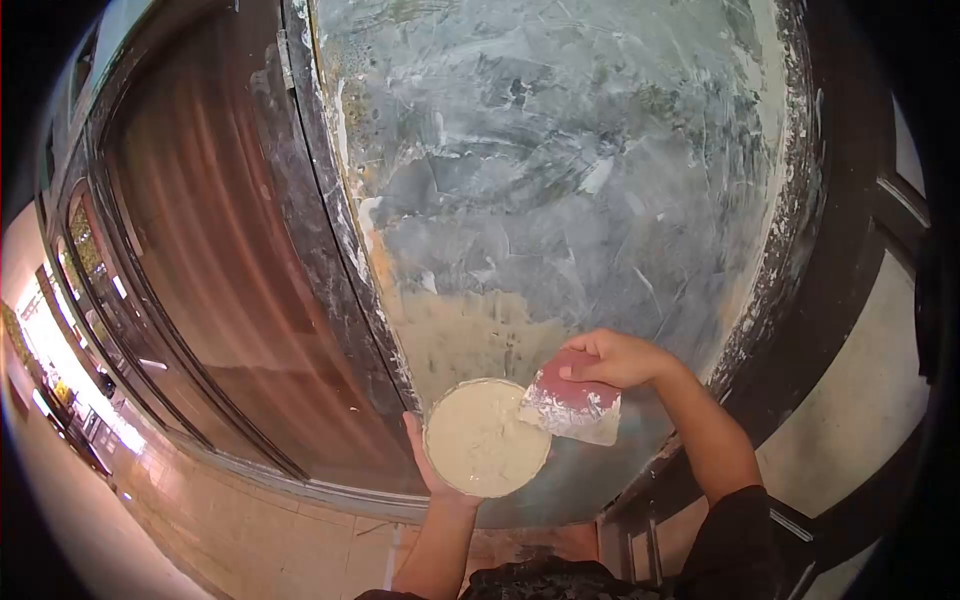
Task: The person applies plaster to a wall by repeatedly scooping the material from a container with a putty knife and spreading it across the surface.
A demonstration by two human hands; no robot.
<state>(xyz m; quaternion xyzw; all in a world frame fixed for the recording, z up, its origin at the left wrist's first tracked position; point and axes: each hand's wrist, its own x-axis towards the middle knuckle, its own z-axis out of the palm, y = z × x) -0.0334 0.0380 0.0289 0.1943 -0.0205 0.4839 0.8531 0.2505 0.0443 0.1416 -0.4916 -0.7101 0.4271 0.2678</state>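
My left hand [440,478] holds up a round tub of cream-coloured filler paste [480,445] from below and from its left side; most of the fingers are hidden under it. In my right hand [612,358] is a putty knife [578,392] with a reddish, paste-smeared face, gripped between thumb and fingers. Its lower left corner reaches over the tub's right rim, close to the paste. Behind both hands stands a wall panel [530,200], grey and streaked with white smears, with a beige patch low on its left side.
A dark wooden frame [320,230] with a brown curtained pane [220,260] borders the panel on the left. To the right is another dark, paste-spotted frame [775,250]. The tiled floor [290,525] lies below.
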